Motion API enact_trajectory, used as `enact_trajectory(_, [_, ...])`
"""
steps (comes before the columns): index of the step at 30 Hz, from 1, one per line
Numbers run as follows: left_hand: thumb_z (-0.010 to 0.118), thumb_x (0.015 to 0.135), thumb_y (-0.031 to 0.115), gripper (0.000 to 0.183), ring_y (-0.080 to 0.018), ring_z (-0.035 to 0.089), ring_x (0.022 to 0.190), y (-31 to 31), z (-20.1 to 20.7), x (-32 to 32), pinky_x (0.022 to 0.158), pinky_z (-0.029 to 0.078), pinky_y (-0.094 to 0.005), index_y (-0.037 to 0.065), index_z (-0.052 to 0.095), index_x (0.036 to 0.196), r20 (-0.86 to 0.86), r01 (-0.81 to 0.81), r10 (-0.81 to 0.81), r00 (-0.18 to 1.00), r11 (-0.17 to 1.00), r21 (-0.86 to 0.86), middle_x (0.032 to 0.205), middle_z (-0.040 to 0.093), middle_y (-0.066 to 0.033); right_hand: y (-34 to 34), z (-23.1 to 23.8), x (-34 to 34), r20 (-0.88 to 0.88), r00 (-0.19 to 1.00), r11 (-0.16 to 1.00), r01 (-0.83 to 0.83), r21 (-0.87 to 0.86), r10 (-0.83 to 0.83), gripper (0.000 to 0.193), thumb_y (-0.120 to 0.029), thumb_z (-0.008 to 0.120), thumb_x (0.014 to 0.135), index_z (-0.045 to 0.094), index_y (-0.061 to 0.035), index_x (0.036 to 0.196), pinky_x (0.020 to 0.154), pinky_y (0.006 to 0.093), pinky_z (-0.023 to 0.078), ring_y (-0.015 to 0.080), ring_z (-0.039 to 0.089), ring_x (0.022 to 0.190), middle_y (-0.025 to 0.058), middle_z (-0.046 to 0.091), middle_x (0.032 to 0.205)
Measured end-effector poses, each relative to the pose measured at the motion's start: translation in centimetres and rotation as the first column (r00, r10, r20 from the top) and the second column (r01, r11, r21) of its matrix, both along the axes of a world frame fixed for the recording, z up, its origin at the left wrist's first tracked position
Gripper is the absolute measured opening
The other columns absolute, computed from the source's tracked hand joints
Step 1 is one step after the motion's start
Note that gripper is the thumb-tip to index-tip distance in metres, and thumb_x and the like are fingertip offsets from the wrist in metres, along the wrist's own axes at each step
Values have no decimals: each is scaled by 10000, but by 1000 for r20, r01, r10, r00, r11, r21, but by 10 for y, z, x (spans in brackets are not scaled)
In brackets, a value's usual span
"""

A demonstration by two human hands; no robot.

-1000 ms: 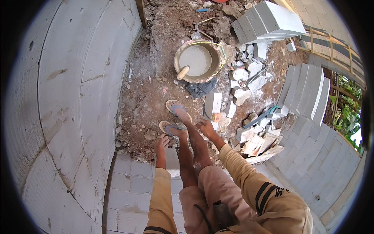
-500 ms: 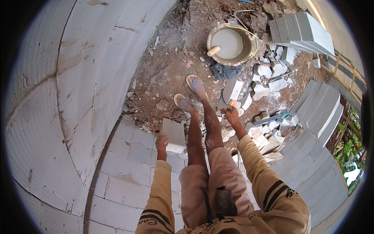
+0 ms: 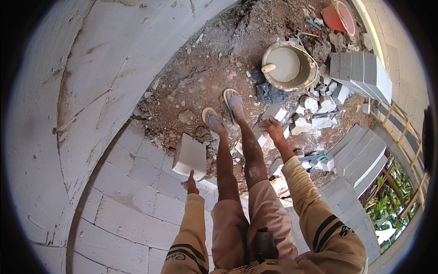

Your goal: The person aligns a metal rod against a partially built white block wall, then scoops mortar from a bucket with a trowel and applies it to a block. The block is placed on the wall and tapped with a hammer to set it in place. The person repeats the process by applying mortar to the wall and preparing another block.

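A pale grey concrete block (image 3: 190,153) rests at the edge of the block wall, left of my legs. My left hand (image 3: 190,183) is at its near lower edge, one finger stretched toward the block; I cannot tell whether it touches. My right hand (image 3: 272,129), in front of my right knee, has its fingers curled round a trowel, mostly hidden by the hand. Beyond that hand a light block (image 3: 275,112) lies tilted on the ground. A bucket (image 3: 294,81) of grey wet mix stands farther off, a wooden handle leaning over its rim.
A tall block wall (image 3: 105,68) curves up on the left. Broken block pieces (image 3: 301,124), a dark cloth (image 3: 271,93) and a blue-handled saw (image 3: 315,157) lie to the right. Stacked blocks (image 3: 358,73) and a red bucket (image 3: 337,18) stand farther right. Low blockwork (image 3: 132,178) lies below me.
My view has shifted, bringing the red bucket into sight. My left hand has moved from beside the block to its near edge. My right hand has turned, hiding the trowel's handle.
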State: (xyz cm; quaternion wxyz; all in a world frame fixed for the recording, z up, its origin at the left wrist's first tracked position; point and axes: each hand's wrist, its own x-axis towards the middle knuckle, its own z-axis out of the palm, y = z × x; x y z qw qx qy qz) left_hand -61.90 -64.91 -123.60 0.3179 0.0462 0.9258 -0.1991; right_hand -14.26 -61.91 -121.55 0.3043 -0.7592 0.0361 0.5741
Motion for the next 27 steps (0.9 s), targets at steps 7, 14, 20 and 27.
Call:
enact_trajectory(7, [898,592,607,1275,-329,409,1397,-19,-65,-12,1170,354,-452,-60,316,1510,161,-50,43,986,998,37,1540,397,-191,41,-48,46,-19,967,966,256,35,-255,445,-374,548,1036,564,5,1269,896,372,536,241,674,996,138,686,1111])
enact_trajectory(14, [953,589,489,1255,-381,473,1335,-42,-90,-15,1127,421,-470,-87,285,1482,26,-4,3,1000,999,45,1475,437,-251,105,-119,85,-35,871,872,490,10,-489,621,-454,482,1044,446,54,1398,942,400,537,309,632,1111,226,568,1323])
enact_trajectory(20, [953,587,473,1150,-391,563,1214,-47,-95,-9,1069,471,-480,-96,360,1392,18,71,-78,997,971,227,1327,552,-258,142,-166,102,-74,777,777,628,29,-625,752,-494,484,1030,309,96,1461,1030,456,517,410,588,1196,319,471,1403])
enact_trajectory(27, [945,597,473,1125,-373,555,1229,-31,-79,8,1071,476,-479,-88,379,1391,11,38,-41,999,984,173,1345,543,-240,157,-194,108,-71,614,612,789,50,-786,629,-425,487,1049,359,76,1408,975,478,562,416,609,1148,318,496,1340])
